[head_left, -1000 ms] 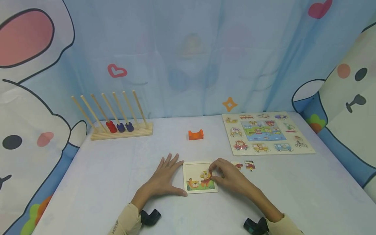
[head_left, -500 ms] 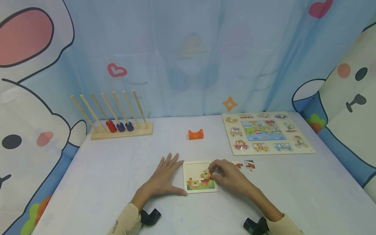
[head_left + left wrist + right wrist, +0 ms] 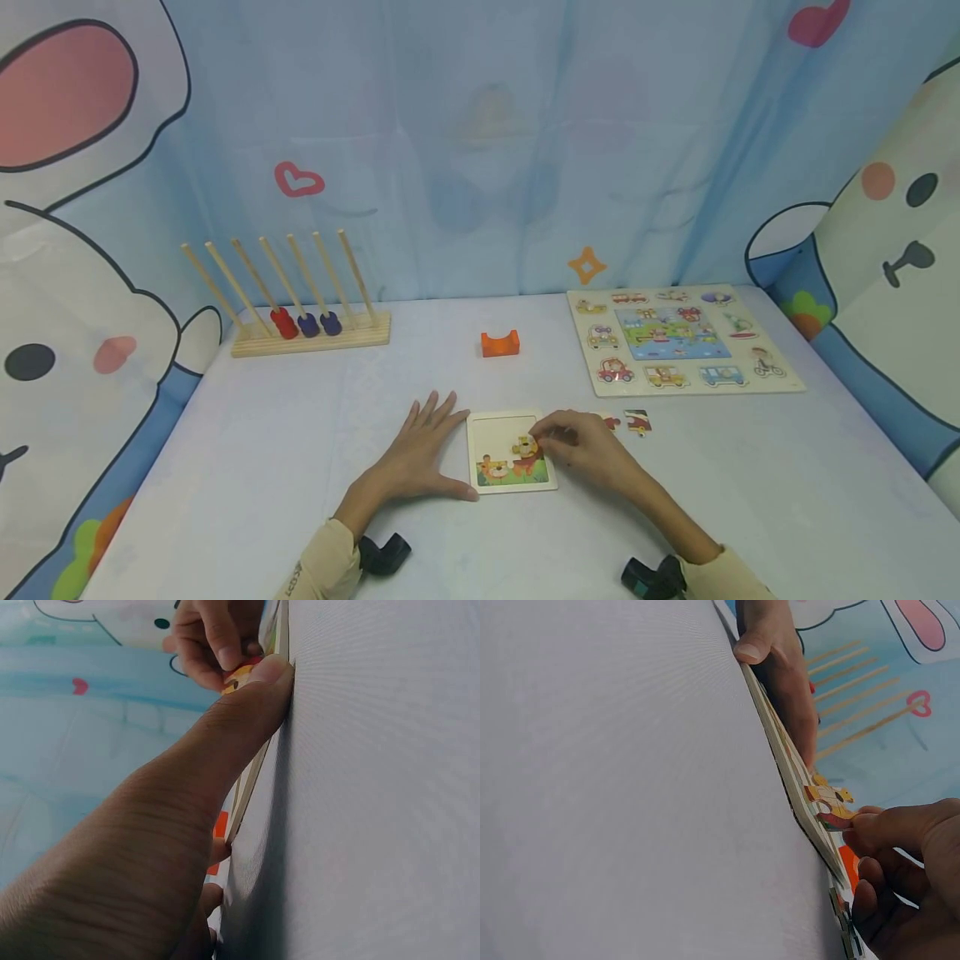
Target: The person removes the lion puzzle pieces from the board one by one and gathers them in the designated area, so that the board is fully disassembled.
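A small square puzzle tray [image 3: 497,428] lies on the table with picture pieces of animals on green grass [image 3: 517,477] along its lower part. My left hand [image 3: 416,458] is spread at the tray's left side, thumb and index finger touching its edge. Over the tray's right half, my right hand [image 3: 588,450] pinches a puzzle piece [image 3: 832,801] with a yellow bear head and some red. In the right wrist view this piece is tilted, standing up from the tray. My right fingertips hide part of it in the head view.
Loose puzzle pieces [image 3: 638,422] lie right of the tray, partly behind my right hand. An orange block [image 3: 500,343] sits beyond the tray. A wooden peg rack [image 3: 315,339] with red and blue beads stands back left, a vehicle puzzle board [image 3: 678,377] back right.
My right hand has shifted very slightly to the left and still pinches the puzzle piece. The left hand and the tray have stayed where they were.
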`<state>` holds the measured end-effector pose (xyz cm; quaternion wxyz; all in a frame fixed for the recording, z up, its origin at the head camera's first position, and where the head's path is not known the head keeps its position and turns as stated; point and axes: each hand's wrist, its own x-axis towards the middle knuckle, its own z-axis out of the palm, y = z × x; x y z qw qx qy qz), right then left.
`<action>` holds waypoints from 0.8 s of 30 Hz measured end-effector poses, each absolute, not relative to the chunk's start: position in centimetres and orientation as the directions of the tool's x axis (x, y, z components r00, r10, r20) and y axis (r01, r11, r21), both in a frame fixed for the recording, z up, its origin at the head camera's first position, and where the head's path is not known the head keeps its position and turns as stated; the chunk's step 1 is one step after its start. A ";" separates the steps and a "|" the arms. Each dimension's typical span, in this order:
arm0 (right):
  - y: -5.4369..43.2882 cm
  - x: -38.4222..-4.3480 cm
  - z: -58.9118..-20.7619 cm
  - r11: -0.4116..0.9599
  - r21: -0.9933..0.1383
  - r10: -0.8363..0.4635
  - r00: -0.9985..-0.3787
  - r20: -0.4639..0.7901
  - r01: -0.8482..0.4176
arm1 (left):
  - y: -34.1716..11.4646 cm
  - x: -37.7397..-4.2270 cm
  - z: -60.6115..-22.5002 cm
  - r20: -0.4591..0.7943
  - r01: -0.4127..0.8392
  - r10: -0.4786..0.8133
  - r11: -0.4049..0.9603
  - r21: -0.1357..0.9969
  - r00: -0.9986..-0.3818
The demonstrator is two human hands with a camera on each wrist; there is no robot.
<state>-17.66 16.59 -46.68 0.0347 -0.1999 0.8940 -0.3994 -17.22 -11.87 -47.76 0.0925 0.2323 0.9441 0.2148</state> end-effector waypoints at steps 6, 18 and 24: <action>16.7 -17.9 -46.9 0.563 -0.780 -0.362 -0.930 0.065 -0.274 | -11.9 -17.2 -47.8 -0.075 0.398 0.479 0.797 0.454 -0.874; 17.5 -18.1 -46.1 0.507 -0.820 -0.387 -0.920 0.060 -0.267 | -11.9 -17.2 -47.7 -0.087 0.390 0.477 0.799 0.457 -0.875; 18.3 -18.4 -45.7 0.477 -0.845 -0.372 -0.926 0.054 -0.241 | -11.9 -17.2 -47.8 -0.080 0.392 0.478 0.796 0.461 -0.875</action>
